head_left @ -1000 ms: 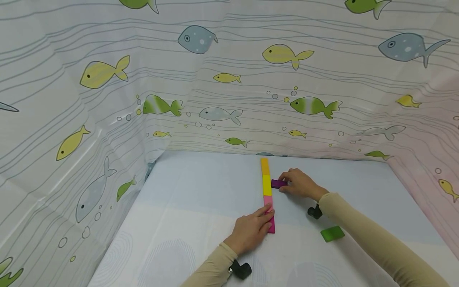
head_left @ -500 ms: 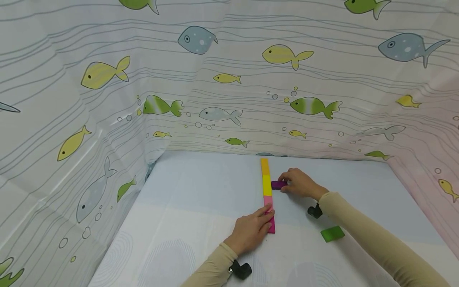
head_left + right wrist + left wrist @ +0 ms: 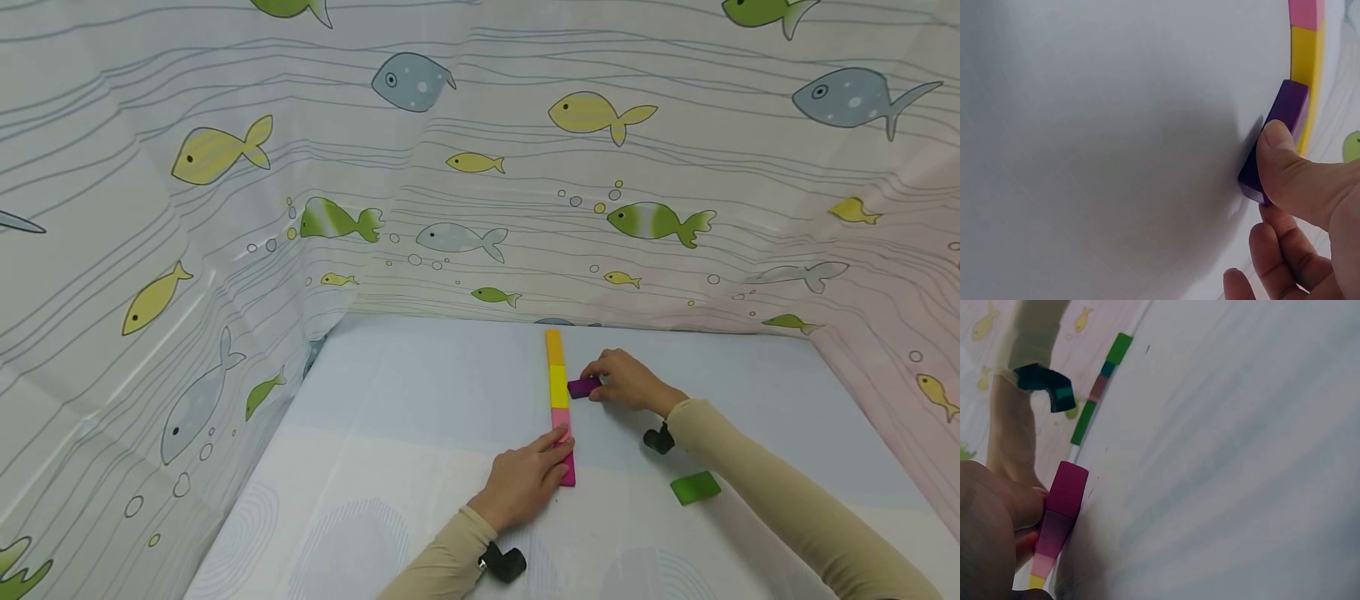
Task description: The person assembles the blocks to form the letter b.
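Fish-printed cloth walls (image 3: pixel 480 187), creased and faintly glossy, enclose a pale work surface (image 3: pixel 420 375) on three sides. On that surface a straight row of slim blocks runs away from the person: magenta block (image 3: pixel 568 478) nearest, then pink block (image 3: pixel 560 414), yellow block (image 3: pixel 558 387) and orange block (image 3: pixel 554 347), set end to end.

Just right of the yellow block lies the purple block (image 3: pixel 582 388), its long axis crossing the row's direction, nearly square to it but slightly skewed. Its left end is right up against the yellow block's side; whether they actually touch, I cannot tell. The right hand (image 3: pixel 628 385) is the nearer one and pinches the purple block by its outer end, the thumb flat along one face in the right wrist view. Nearer the person, the left hand (image 3: pixel 517 486) rests its extended fingers over the pink and magenta blocks, spread rather than clenched.

All the blocks are smooth, sharp-edged rectangular bars in solid, saturated colours; they look like painted wood or plastic. A broader green block (image 3: pixel 695 488) lies on its own below the right forearm. At the far edge in the left wrist view, a teal block (image 3: pixel 1107 369) shows among other small pieces. Both sleeves are beige, with a small black camera at each wrist.
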A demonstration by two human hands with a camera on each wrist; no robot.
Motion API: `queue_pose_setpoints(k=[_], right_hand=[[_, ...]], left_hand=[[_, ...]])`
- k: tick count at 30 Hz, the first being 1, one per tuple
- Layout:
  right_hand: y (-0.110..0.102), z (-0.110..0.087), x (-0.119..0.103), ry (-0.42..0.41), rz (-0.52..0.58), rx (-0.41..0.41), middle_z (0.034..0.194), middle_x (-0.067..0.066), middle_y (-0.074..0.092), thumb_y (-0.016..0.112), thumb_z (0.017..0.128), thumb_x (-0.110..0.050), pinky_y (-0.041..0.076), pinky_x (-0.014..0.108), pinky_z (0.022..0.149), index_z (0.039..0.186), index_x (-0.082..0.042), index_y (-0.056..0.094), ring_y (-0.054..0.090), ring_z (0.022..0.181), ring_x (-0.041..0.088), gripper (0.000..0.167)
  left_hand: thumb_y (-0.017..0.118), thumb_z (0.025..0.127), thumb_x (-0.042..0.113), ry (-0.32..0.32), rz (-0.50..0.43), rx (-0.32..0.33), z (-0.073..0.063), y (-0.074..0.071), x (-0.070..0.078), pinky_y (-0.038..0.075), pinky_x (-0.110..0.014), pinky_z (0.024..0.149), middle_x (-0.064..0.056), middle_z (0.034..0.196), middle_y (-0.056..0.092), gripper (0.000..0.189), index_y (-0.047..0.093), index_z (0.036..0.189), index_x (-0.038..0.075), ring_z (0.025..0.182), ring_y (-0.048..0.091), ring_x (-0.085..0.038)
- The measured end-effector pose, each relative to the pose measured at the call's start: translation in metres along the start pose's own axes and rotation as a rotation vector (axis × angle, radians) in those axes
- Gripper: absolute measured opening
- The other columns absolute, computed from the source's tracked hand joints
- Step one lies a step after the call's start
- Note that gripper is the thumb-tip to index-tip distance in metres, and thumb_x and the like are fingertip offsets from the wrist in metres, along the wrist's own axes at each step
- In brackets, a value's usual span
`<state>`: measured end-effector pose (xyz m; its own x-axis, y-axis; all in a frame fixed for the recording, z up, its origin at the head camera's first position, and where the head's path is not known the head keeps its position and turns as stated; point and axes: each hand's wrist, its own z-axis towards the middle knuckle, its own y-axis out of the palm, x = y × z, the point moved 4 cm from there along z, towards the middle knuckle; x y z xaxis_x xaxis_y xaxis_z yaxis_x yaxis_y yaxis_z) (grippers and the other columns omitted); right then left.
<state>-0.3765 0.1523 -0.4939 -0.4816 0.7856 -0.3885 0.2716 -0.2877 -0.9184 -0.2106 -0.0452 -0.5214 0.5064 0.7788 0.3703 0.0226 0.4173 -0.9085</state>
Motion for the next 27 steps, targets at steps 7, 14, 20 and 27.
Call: queue_pose_setpoints(k=[7, 14, 20, 27], right_hand=[[-0.0007, 0.0, 0.0001, -0.01, -0.006, -0.004, 0.108, 0.006, 0.071, 0.086, 0.09, -0.019, 0.054, 0.05, 0.101, 0.125, -0.013, 0.08, 0.058, 0.102, 0.024, 0.036], [-0.0009, -0.0009, 0.0, -0.012, -0.016, 0.004, 0.108, 0.006, 0.071, 0.086, 0.09, -0.021, 0.054, 0.049, 0.1, 0.125, -0.013, 0.08, 0.058, 0.102, 0.025, 0.036], [0.0, -0.0016, 0.0012, -0.012, -0.015, 0.011, 0.108, 0.005, 0.071, 0.086, 0.09, -0.022, 0.053, 0.048, 0.099, 0.124, -0.014, 0.08, 0.058, 0.101, 0.025, 0.035], [0.0007, -0.0026, 0.0005, -0.029, -0.019, 0.019, 0.107, 0.005, 0.071, 0.086, 0.091, -0.024, 0.054, 0.048, 0.098, 0.124, -0.013, 0.079, 0.058, 0.099, 0.023, 0.036]], left_hand=[[0.057, 0.109, 0.032, -0.003, 0.009, -0.007, 0.0006, -0.0005, 0.0002, 0.058, -0.027, 0.071, 0.007, 0.16, 0.055, 0.041, 0.065, 0.148, 0.024, 0.12, 0.074, -0.018], [0.058, 0.109, 0.032, -0.009, 0.006, -0.011, 0.0016, 0.0002, -0.0002, 0.058, -0.026, 0.071, 0.007, 0.161, 0.054, 0.041, 0.065, 0.148, 0.023, 0.122, 0.073, -0.017], [0.057, 0.109, 0.032, -0.007, -0.004, -0.012, 0.0011, 0.0005, 0.0004, 0.057, -0.026, 0.071, 0.007, 0.161, 0.054, 0.042, 0.065, 0.149, 0.023, 0.123, 0.072, -0.018], [0.057, 0.109, 0.033, -0.001, -0.001, -0.01, 0.0006, 0.0014, 0.0003, 0.057, -0.026, 0.071, 0.006, 0.161, 0.054, 0.042, 0.065, 0.149, 0.023, 0.122, 0.073, -0.018]])
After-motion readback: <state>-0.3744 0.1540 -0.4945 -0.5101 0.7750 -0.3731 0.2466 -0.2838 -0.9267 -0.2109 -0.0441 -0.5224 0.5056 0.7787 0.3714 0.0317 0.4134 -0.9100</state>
